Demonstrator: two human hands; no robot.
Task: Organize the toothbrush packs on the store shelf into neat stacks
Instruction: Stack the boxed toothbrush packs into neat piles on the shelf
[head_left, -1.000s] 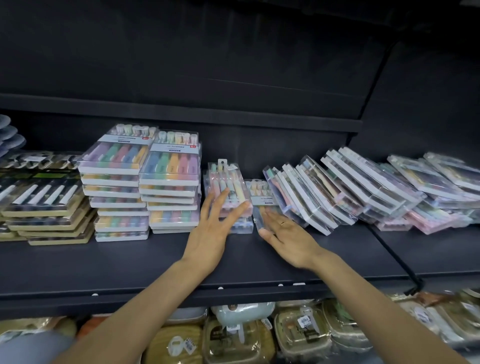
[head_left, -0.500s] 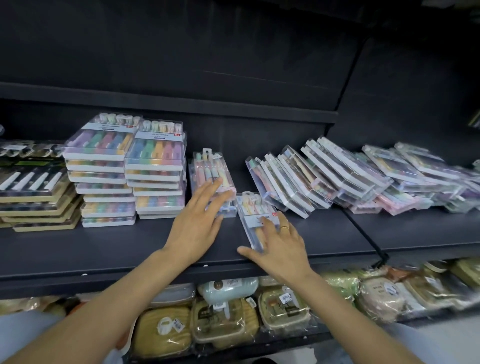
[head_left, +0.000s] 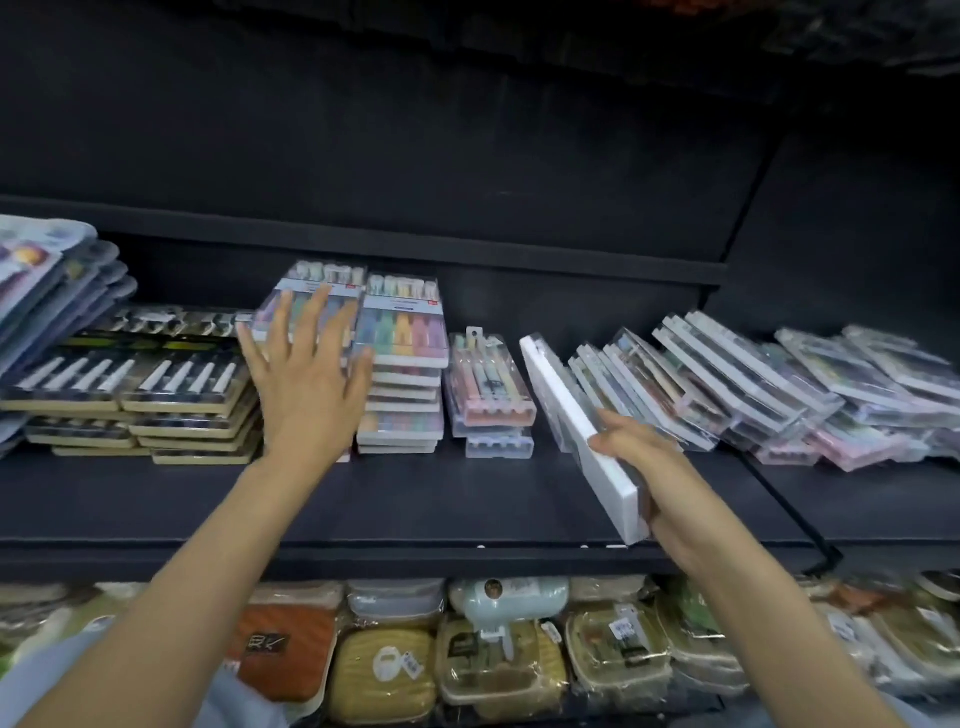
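1. The dark shelf (head_left: 415, 499) carries every pack.
2. A slumped row of packs (head_left: 727, 374) leans at the shelf's right.
3. Two neat stacks (head_left: 402, 384) stand left of centre on the shelf.
4. The left hand (head_left: 306, 384), fingers spread, hovers before those stacks.
5. The right hand (head_left: 654, 467) grips a white-backed toothbrush pack (head_left: 582, 431), tilted above the shelf front.

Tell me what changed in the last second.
The right hand drew one pack off the shelf and now grips it, lifted and tilted. The left hand left the short stack and moved left, fingers spread before the tall stacks. The leaning packs stayed put.
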